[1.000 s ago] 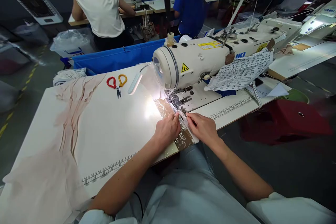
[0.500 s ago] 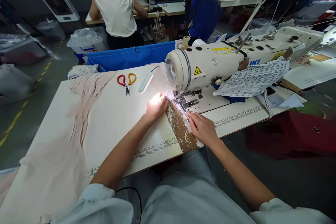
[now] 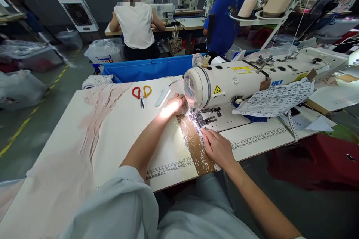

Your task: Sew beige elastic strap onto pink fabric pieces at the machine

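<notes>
Your table point(image 3: 117, 138) fills the frame, the pink fabric point(image 3: 92, 119) spread over its 9 o'clock side, untouched. Sewing machine point(image 3: 238, 82) sits at 1 o'clock, printed paper sheet point(image 3: 277, 99) draped off its arm at 3 o'clock. Since a second ago your left hand point(image 3: 175, 105) has gone from beside the right one up to 12 o'clock, now lit by the lamp point(image 3: 163, 97) next to the machine head; can't tell if its fingers are spread or closed on anything, glare washes them out. Your right hand point(image 3: 217, 147) has barely shifted, fingers flat and together, pressing the edge of the shiny brown strip point(image 3: 195, 145) just below the presser foot point(image 3: 198, 119). The strip lies at centre, running from the foot toward 6 o'clock at the table edge. Looks like you're reaching behind the needle while the right hand steadies the strip. Red-and-yellow snips point(image 3: 142, 92) at 11 o'clock, near the left hand, not in its way. Two people work at far machines, 12 o'clock
</notes>
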The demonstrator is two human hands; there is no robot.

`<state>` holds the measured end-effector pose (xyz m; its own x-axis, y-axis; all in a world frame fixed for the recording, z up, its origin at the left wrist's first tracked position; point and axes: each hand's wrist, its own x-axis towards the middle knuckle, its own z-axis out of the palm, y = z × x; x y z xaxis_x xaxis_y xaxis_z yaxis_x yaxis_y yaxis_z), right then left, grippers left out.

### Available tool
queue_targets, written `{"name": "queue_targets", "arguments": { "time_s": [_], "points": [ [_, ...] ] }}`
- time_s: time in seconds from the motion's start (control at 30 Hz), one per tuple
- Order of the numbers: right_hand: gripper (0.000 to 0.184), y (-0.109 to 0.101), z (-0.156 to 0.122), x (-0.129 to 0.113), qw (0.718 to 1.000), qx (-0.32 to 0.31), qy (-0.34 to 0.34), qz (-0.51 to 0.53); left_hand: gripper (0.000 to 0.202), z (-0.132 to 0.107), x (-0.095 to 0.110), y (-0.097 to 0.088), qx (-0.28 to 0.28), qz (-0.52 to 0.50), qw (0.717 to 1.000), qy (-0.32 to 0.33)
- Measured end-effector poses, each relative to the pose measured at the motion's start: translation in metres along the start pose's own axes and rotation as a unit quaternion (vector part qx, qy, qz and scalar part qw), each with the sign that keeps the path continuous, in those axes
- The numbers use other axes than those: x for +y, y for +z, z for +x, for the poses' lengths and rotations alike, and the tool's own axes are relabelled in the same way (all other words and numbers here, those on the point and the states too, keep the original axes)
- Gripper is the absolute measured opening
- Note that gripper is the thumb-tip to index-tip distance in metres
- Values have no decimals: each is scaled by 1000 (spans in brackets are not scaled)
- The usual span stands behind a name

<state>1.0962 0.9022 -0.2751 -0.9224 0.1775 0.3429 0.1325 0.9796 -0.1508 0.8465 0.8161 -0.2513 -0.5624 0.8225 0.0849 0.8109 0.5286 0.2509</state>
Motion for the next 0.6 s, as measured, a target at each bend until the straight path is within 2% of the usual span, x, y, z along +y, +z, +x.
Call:
{"name": "queue_targets", "arguments": {
  "time_s": [0.23,0.37,0.6],
  "points": [
    [39,-9,-15,2,1000,20,-18,16,30,23,2,3,-18,11,1000,-23],
    [38,-10,-16,3,999,24,-22,15,30,24,-3,9,18,19,1000,-17],
    [36,-3,-13,1,998,49,-21,12,26,11,-8,23,91,61,994,24]
  ]
}}
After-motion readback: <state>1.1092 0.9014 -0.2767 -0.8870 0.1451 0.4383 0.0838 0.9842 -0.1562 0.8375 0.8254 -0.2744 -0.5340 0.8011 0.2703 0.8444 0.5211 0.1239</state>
